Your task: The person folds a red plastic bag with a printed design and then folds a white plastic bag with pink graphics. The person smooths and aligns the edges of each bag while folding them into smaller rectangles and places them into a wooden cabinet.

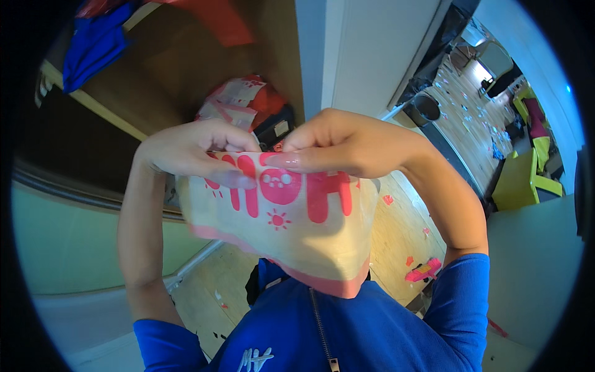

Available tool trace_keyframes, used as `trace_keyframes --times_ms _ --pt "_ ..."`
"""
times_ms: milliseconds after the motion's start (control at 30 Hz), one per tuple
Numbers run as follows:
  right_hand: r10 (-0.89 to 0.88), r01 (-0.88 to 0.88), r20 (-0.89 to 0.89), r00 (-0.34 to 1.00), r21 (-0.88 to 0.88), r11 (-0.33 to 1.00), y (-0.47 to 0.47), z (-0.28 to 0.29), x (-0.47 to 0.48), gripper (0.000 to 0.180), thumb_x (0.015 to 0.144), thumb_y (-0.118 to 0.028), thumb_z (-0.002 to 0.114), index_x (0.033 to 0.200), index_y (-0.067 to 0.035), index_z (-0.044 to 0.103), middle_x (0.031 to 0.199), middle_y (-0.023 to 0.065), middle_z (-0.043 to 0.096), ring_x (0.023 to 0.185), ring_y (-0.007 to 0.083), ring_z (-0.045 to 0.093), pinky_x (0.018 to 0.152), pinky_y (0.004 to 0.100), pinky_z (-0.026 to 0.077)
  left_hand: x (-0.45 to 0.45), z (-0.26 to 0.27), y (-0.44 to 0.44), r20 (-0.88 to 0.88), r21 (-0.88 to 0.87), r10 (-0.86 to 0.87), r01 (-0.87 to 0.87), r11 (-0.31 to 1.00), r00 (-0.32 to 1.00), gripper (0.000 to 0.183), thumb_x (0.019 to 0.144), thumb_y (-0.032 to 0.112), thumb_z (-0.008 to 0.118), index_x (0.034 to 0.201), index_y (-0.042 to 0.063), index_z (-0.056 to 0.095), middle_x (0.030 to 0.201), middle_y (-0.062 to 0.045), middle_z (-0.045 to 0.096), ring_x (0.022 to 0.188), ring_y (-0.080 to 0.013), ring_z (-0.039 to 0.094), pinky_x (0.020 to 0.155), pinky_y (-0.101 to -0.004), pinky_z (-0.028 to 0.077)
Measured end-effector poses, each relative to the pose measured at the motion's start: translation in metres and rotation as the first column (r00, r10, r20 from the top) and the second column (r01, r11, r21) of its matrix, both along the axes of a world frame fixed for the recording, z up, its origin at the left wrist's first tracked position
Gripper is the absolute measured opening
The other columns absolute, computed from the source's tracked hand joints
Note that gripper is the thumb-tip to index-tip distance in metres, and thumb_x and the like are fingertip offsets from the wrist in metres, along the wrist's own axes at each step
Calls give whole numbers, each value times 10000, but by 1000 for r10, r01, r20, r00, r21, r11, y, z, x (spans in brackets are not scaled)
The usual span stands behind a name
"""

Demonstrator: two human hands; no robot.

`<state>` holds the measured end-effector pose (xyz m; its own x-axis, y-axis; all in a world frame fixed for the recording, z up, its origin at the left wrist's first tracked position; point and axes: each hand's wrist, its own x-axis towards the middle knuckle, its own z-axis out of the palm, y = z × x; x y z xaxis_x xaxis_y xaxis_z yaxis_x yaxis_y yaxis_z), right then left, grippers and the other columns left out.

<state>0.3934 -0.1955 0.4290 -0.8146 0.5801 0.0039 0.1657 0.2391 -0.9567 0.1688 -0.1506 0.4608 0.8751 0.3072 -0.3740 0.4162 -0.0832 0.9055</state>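
Note:
A cream plastic bag or sheet (279,242) with pink lettering, a small face, a sun and a pink border hangs in front of my chest. My left hand (209,149) pinches its top edge left of the middle, the thumb on the near side and slightly blurred. Close by on the right, my right hand (334,144) grips the same edge between thumb and curled fingers. The fingertips behind the edge are partly hidden. Beyond my hands lies a pile of red and white printed plastic (237,102), beside a dark box with a pale label (276,130).
A brown cabinet (162,60) with a blue cloth (95,49) stands ahead on the left. A white door or panel (372,51) rises on the right. Farther right are a dark bin (424,109), a yellow-green chair (518,179) and scattered scraps. A pink brush head (424,270) lies on the wooden floor.

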Motion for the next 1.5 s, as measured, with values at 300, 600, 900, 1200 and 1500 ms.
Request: trace_keyframes --times_ms 300,600,900,1200,1500 --pt "-112 108 -42 993 -90 990 -18 3 32 254 869 -214 481 789 7 578 643 -35 492 606 17 403 518 175 330 -25 5 21 179 66 -43 31 997 983 226 743 121 616 585 -26 553 504 -19 500 474 -56 398 465 -226 312" --pt "-375 177 -369 851 -471 864 -37 -12 55 322 856 -255 485 1018 20 530 803 33 574 666 67 533 608 189 432 -84 -16 28 339 14 115 -127 992 934 326 695 259 652 555 -21 563 466 -54 514 360 -101 396 370 -250 238" --pt "-292 113 -496 818 -360 926 -59 22 35 294 785 -25 387 1043 33 516 945 127 565 896 147 534 775 256 433 -113 -57 9 502 -137 269 -232 963 822 258 659 154 631 540 -54 534 481 -87 509 388 -139 406 409 -289 247" --pt "-426 513 -424 799 112 851 -58 28 16 112 721 -19 543 830 2 529 653 57 533 580 86 471 546 212 390 -106 -43 5 436 -93 262 -246 965 861 250 676 136 635 541 -47 529 492 -64 509 405 -125 386 420 -277 264" --pt "-482 518 -402 778 -22 855 -48 26 27 241 624 -48 632 850 6 569 691 70 605 654 126 587 622 224 449 -79 2 -6 358 72 107 -141 987 928 150 703 27 621 609 -64 549 577 -84 522 625 -176 469 779 -373 384"
